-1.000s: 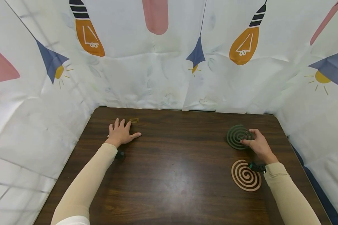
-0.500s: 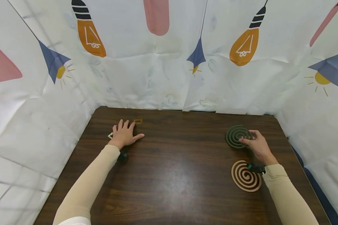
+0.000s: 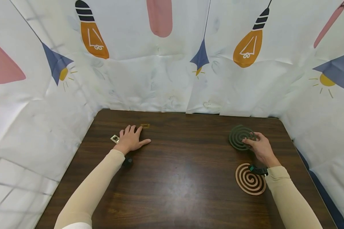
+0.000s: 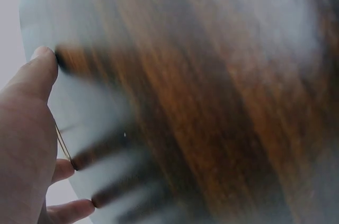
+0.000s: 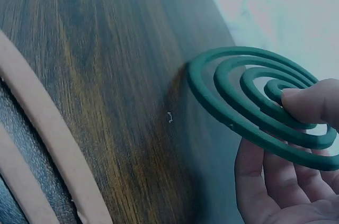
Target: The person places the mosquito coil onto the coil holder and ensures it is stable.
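Note:
Thumb on top near its centre and fingers beneath, my right hand (image 3: 262, 147) pinches a green mosquito coil (image 5: 206, 94) by its near side. In the right wrist view the coil is tilted above the table. A tan mosquito coil (image 3: 243, 184) lies flat below, partly covered by the right wrist. My left hand (image 3: 130, 141) is spread palm down at the far left of the table. Its index fingertip is at a small flat gold rectangular piece (image 3: 146, 126). Beside the little finger lies a small pale square piece with a dark pattern (image 3: 114, 138), partly hidden by the hand.
The dark wood-grain table (image 3: 172, 178) has a rounded far edge. White cloth (image 3: 166, 82) printed with lamps and bulbs hangs behind it and along both sides. Each wrist wears a dark band (image 3: 258, 170).
My left hand has slid right and slightly toward me, and the gold piece moved with it. The pale square piece has come into view. The green coil has shifted slightly left in my right hand.

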The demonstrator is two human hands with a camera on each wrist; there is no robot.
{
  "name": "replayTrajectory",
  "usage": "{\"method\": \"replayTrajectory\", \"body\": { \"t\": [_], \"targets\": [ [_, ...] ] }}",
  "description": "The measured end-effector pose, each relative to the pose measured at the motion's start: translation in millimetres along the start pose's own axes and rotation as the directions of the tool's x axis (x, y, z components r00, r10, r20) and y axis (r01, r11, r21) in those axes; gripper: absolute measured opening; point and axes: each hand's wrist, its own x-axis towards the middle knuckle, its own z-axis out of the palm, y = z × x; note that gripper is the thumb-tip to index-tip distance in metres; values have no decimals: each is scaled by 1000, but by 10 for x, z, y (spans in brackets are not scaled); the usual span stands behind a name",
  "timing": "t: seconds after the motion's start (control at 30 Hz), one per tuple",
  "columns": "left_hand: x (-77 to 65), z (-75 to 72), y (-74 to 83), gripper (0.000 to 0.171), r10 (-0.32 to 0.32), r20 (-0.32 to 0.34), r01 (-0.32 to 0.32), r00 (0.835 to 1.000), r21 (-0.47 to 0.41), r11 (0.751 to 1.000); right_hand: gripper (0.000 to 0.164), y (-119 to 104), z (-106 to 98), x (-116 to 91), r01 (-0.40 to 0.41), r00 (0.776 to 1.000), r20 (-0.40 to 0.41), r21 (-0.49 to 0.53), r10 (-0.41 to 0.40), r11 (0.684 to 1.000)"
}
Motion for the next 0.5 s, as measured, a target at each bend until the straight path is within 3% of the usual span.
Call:
{"method": "replayTrajectory", "body": {
  "t": [0.17,0.5],
  "targets": [
    [-17,25,28,93,12,-8,-12,1000,-7,1000,51,-49,14,-26,11,1000,-14,36,-11,999],
    [-54,22,127,93,34,7,-33,999,-25,999,44,-112,79,-84,62,998,11,119,-64,991]
  ]
}}
